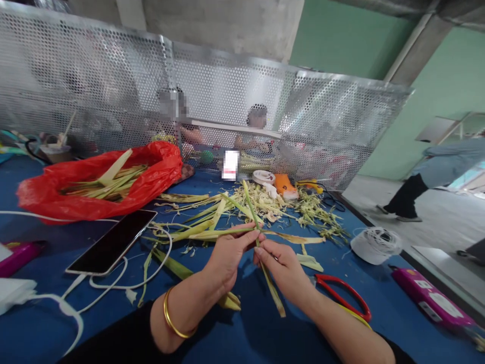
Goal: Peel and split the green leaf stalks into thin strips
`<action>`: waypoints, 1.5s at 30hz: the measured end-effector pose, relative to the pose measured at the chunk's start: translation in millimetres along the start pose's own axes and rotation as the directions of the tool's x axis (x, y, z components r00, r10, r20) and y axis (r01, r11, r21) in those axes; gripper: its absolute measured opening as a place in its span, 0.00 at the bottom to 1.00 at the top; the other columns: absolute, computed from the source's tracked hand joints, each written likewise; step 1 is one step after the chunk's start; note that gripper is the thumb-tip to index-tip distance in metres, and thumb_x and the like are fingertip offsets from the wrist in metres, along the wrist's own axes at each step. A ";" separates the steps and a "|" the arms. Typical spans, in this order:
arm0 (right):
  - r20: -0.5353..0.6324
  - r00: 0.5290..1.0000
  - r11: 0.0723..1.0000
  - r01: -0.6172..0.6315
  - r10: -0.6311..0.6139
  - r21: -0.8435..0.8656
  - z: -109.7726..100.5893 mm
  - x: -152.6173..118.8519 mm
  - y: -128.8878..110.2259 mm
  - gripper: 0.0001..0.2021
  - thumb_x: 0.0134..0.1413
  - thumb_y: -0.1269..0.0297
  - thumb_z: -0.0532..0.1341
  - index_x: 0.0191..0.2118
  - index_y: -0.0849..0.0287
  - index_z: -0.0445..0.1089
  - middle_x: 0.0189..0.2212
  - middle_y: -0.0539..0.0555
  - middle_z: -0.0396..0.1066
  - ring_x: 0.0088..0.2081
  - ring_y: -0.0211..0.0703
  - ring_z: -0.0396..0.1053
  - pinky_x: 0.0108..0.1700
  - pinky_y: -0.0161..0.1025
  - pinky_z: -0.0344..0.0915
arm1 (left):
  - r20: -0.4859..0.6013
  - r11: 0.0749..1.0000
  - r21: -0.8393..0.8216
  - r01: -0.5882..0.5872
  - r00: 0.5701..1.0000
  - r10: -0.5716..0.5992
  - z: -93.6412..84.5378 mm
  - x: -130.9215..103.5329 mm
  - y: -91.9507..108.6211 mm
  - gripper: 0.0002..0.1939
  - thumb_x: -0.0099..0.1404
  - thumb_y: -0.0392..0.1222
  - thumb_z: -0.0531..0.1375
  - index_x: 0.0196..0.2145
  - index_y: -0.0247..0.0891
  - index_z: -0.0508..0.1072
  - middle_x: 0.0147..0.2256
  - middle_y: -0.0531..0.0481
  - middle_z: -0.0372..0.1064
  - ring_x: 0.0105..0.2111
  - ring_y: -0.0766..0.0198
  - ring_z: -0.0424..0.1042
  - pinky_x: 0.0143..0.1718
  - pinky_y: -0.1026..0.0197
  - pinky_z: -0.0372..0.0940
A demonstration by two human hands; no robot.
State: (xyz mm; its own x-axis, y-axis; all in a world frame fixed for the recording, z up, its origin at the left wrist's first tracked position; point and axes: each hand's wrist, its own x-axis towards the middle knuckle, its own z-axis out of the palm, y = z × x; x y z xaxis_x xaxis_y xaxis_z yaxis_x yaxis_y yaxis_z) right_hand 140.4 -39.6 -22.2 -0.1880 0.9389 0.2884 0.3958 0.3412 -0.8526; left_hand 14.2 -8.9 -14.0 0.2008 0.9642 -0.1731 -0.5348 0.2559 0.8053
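Both hands meet near the middle of the view, above the blue table point(265, 333). My left hand point(231, 250) is closed, pinching a green plant strip point(250, 202) between thumb and fingers. My right hand point(278, 255) is closed on the same strip just below; the strip's paler end hangs down past the fingers. Another long leaf point(212, 233) runs leftward from my left hand. Behind the hands lie scattered leaf strips point(220, 212) and a heap of pale shavings point(257, 199). A larger green leaf passes under my left wrist.
At left are a red bag point(159, 167) of leaves, a phone point(113, 242) and white cables. Red-handled scissors point(344, 293), a white twine roll point(377, 245) and a purple packet point(430, 296) lie right. Beyond a perforated metal screen point(227, 86) are people; another person point(443, 167) stands far right.
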 end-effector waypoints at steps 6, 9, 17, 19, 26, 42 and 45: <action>-0.041 0.990 0.982 -0.127 0.134 0.141 0.3 3.9 4.6 0.17 0.56 0.55 0.56 0.21 0.59 0.67 0.20 0.48 0.63 0.25 0.38 0.61 0.30 0.34 0.58 | 0.075 0.999 0.005 0.036 0.996 -0.036 -2.6 4.0 3.9 0.15 0.47 0.37 0.69 0.35 0.31 0.76 0.25 0.50 0.72 0.23 0.67 0.69 0.26 0.65 0.64; -0.193 0.948 0.921 -0.177 0.254 0.346 -2.6 8.2 6.0 0.13 0.51 0.53 0.61 0.27 0.58 0.67 0.21 0.46 0.63 0.24 0.37 0.62 0.30 0.34 0.59 | 0.107 0.997 0.017 0.071 0.992 -0.072 -3.5 4.0 9.0 0.11 0.52 0.36 0.66 0.35 0.31 0.75 0.24 0.50 0.71 0.24 0.68 0.70 0.32 0.64 0.67; -0.266 0.960 0.978 -0.030 0.086 0.208 -7.9 5.6 2.5 0.13 0.54 0.58 0.59 0.23 0.58 0.65 0.18 0.47 0.63 0.23 0.37 0.61 0.28 0.35 0.58 | 0.044 0.983 0.135 0.123 0.990 -0.130 -0.8 -0.8 6.3 0.08 0.51 0.36 0.67 0.30 0.32 0.75 0.25 0.48 0.73 0.24 0.67 0.71 0.32 0.63 0.68; -0.289 0.953 0.985 -0.043 0.091 0.168 -8.6 4.7 3.0 0.14 0.54 0.59 0.59 0.21 0.58 0.64 0.17 0.46 0.62 0.22 0.36 0.59 0.28 0.35 0.57 | -0.008 0.982 0.158 0.106 0.994 -0.106 0.5 -1.1 6.6 0.07 0.49 0.33 0.68 0.29 0.30 0.76 0.26 0.47 0.73 0.25 0.67 0.71 0.30 0.65 0.68; -0.322 0.919 0.961 -0.159 0.228 0.229 -26.0 12.7 2.9 0.13 0.49 0.54 0.62 0.32 0.60 0.72 0.27 0.50 0.69 0.32 0.40 0.64 0.35 0.36 0.59 | -0.027 0.974 0.218 0.065 0.998 -0.060 3.3 -5.0 4.9 0.08 0.43 0.32 0.69 0.24 0.30 0.76 0.25 0.47 0.74 0.21 0.69 0.69 0.23 0.67 0.66; -0.293 0.954 0.983 0.007 -0.062 -0.186 -27.2 13.9 12.8 0.14 0.54 0.63 0.59 0.20 0.59 0.64 0.22 0.49 0.65 0.26 0.38 0.62 0.31 0.35 0.59 | 0.136 0.928 0.356 0.110 0.976 -0.168 1.4 -7.1 -6.8 0.07 0.48 0.38 0.66 0.25 0.30 0.76 0.20 0.53 0.66 0.17 0.72 0.63 0.22 0.67 0.63; -0.477 0.864 0.955 0.017 -0.163 -0.295 -34.4 13.8 10.8 0.07 0.54 0.61 0.60 0.32 0.58 0.70 0.29 0.51 0.68 0.31 0.42 0.65 0.35 0.38 0.62 | 0.101 0.927 0.365 0.086 0.986 -0.132 3.5 -8.1 -4.7 0.10 0.50 0.42 0.65 0.25 0.30 0.76 0.17 0.56 0.61 0.16 0.73 0.60 0.21 0.66 0.64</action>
State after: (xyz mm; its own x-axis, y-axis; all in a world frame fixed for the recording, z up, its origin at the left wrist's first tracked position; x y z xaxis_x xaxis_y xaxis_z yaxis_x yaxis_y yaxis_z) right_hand 173.0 -21.3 -12.4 0.2021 0.7774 0.5956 0.6404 0.3552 -0.6809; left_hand 17.9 -18.1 -14.4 0.3515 0.9102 -0.2192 -0.1787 0.2951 0.9386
